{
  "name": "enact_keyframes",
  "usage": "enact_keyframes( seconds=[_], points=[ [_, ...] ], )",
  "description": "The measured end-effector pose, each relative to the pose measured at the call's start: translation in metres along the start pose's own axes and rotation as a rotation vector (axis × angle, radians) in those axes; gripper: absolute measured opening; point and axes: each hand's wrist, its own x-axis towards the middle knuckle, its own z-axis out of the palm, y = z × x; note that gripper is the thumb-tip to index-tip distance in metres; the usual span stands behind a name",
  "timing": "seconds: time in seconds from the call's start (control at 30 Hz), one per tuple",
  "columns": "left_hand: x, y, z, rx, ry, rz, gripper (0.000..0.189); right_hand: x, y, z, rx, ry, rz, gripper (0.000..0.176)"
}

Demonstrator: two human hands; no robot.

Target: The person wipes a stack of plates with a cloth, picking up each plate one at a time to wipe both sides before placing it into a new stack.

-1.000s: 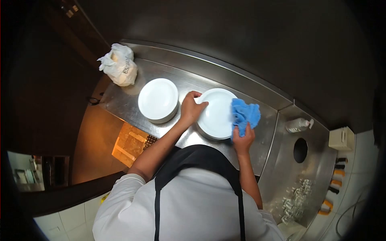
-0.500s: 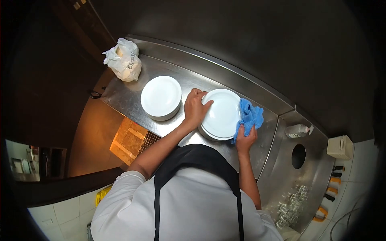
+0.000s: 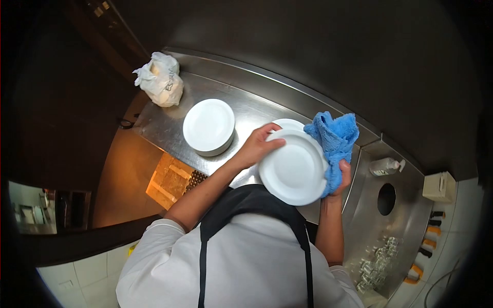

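Note:
My left hand (image 3: 261, 147) grips the upper left rim of a white plate (image 3: 294, 168), its thumb over the face. The plate is lifted and tilted in front of my chest. My right hand (image 3: 343, 177) is closed on a blue cloth (image 3: 335, 134), which touches the plate's right edge. Behind the lifted plate, the white plate stack (image 3: 288, 123) on the steel counter is mostly hidden. Further left stands another stack of white plates (image 3: 209, 124).
A knotted white plastic bag (image 3: 163, 82) sits at the steel counter's (image 3: 251, 105) far left end. To the right are a spray bottle (image 3: 386, 166), a round hole (image 3: 386, 199), several glasses (image 3: 378, 264) and a beige box (image 3: 439, 187).
My left hand has raised the top plate off the right stack and brought it toward me. The blue cloth has come up with my right hand and spread out more.

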Motion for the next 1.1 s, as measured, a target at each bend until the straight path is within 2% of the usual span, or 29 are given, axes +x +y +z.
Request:
enact_keyframes(
  seconds=[0.1,0.13,0.17,0.2,0.27,0.33,0.43,0.5,0.57,0.6,0.63,0.7,0.77,0.83,0.9,0.93,1.0,1.03,1.07,1.1],
  points=[
    [-0.01,0.023,0.01,-0.087,-0.076,0.005,0.063,-0.003,0.005,0.022,0.27,-0.148,0.245,0.064],
    [-0.013,0.019,0.01,-0.064,-0.05,0.059,0.073,-0.005,0.015,0.02,0.256,-0.122,0.301,0.062],
    [-0.016,0.013,0.011,-0.041,-0.024,0.112,0.084,-0.004,0.026,0.015,0.145,-0.219,0.317,0.06],
    [-0.019,0.008,0.011,-0.017,0.001,0.166,0.094,-0.011,0.032,0.012,0.204,-0.198,0.434,0.059],
    [-0.029,0.008,0.011,-0.004,0.04,0.232,0.104,-0.022,0.035,0.023,0.25,-0.151,0.622,0.058],
    [-0.035,0.007,0.015,-0.076,0.1,0.32,0.115,-0.033,0.036,0.017,0.146,-0.132,0.674,0.058],
    [-0.038,0.011,0.011,-0.115,0.004,0.361,0.107,-0.051,0.034,0.002,-0.075,-0.115,0.661,0.059],
    [-0.039,0.013,0.002,0.061,-0.039,0.409,0.068,-0.062,0.031,-0.005,-0.218,-0.091,0.627,0.059],
    [-0.043,0.025,0.003,-0.02,-0.048,0.32,0.058,-0.071,0.026,-0.014,-0.28,-0.089,0.595,0.059],
    [-0.045,0.021,0.004,-0.106,0.015,0.315,0.046,-0.075,0.024,-0.018,-0.282,-0.096,0.568,0.06],
    [-0.045,0.018,-0.002,-0.065,0.088,0.21,0.045,-0.075,0.024,-0.03,-0.19,-0.159,0.524,0.06],
    [-0.044,0.014,-0.02,0.021,0.242,0.002,0.044,-0.071,-0.006,-0.012,-0.136,-0.217,0.527,0.061],
    [-0.043,0.019,-0.029,0.006,0.164,-0.044,0.045,-0.075,-0.029,0.031,-0.151,-0.175,0.382,0.061],
    [-0.039,0.023,-0.027,0.024,0.076,-0.078,0.046,-0.062,-0.028,0.031,-0.079,-0.156,0.302,0.059],
    [-0.033,0.031,-0.014,0.076,-0.028,-0.093,0.047,-0.033,-0.014,0.014,0.0,-0.253,0.272,0.056],
    [-0.03,0.034,-0.012,0.042,-0.083,-0.093,0.066,-0.02,-0.006,0.013,-0.02,-0.26,0.241,0.055],
    [-0.029,0.018,-0.012,0.052,-0.025,0.006,0.085,-0.01,0.023,0.017,-0.04,-0.173,0.316,0.053],
    [-0.028,0.014,-0.013,0.055,0.009,0.06,0.096,-0.004,0.044,0.007,0.077,-0.156,0.449,0.053],
    [-0.03,0.02,-0.013,0.034,-0.021,0.07,0.12,0.0,0.055,0.011,0.195,-0.139,0.586,0.053],
    [-0.034,0.021,-0.011,-0.009,0.023,0.132,0.122,-0.002,0.059,0.013,0.154,-0.149,0.694,0.054]
  ],
)
